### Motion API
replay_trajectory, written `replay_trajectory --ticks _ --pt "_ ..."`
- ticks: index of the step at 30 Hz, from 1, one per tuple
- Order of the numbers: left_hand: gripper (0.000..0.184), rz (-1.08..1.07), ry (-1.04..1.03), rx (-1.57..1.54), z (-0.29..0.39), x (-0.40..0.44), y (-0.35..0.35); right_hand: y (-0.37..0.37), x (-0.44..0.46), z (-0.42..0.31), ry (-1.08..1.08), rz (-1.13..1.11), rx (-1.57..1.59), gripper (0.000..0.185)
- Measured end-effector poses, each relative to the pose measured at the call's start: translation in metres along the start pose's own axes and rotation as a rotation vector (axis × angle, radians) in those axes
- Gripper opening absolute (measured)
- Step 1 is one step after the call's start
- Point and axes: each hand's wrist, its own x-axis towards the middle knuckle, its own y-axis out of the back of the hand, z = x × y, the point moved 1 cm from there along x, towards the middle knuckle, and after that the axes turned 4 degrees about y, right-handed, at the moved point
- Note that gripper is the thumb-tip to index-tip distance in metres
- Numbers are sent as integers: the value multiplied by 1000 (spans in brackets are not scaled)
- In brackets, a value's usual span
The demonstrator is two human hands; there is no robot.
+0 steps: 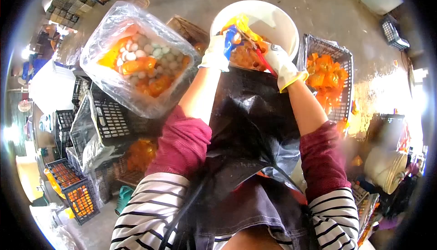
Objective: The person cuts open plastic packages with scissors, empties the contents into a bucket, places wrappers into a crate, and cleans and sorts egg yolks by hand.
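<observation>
My left hand (215,53), in a white and blue glove, is closed on a yellow-orange plastic bag (242,22) over a white bucket (289,21). My right hand (279,61), in a white glove with a yellow cuff, is closed around a red-handled tool (265,60). The tool slants up toward the bag; its working end is too small to make out. Orange-brown round pieces (248,57) lie inside the bucket beneath both hands.
At left stands a plastic-lined crate (98,45) with pale round balls (148,48) and orange bags (139,65). A black crate (349,63) of orange bags (326,71) sits right of the bucket. More black crates (73,184) are stacked at lower left.
</observation>
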Motion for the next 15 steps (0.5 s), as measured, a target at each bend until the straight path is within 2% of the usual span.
replay_trajectory --ticks 1,3,4,5,6,7,8,9,11,12,13,14,15 --pt "47 10 -72 11 0 3 -2 4 -1 -7 -35 -16 -28 35" --pt "47 137 154 107 18 1 -9 11 -2 -14 -54 -30 -136 36" --pt "39 170 61 24 18 7 -14 15 -4 -19 -66 -36 -193 37" --pt "30 201 -29 -62 12 12 -20 19 -8 -23 -124 -75 -113 38" --pt "23 233 -114 -149 1 16 -23 20 -6 -19 -77 -12 -169 37" --pt "23 216 -249 -117 -31 41 -19 17 -2 -11 -30 47 -225 36" --pt "28 143 -210 -105 -32 38 -20 14 -2 -7 17 101 -281 36" --pt "34 74 -171 -93 -29 34 -21 18 -5 -13 -5 108 -218 33" --pt "43 20 -19 -260 -5 20 -11 4 15 41 62 251 -16 33" --pt "45 33 98 -429 9 10 -1 3 19 44 0 228 195 33" --pt "45 -28 3 -432 4 1 18 3 23 44 -68 220 403 34" --pt "45 -97 -98 -433 3 -5 37 16 12 24 -256 126 677 35" --pt "43 -81 -241 -177 -5 -14 61 15 4 14 -134 225 705 33"
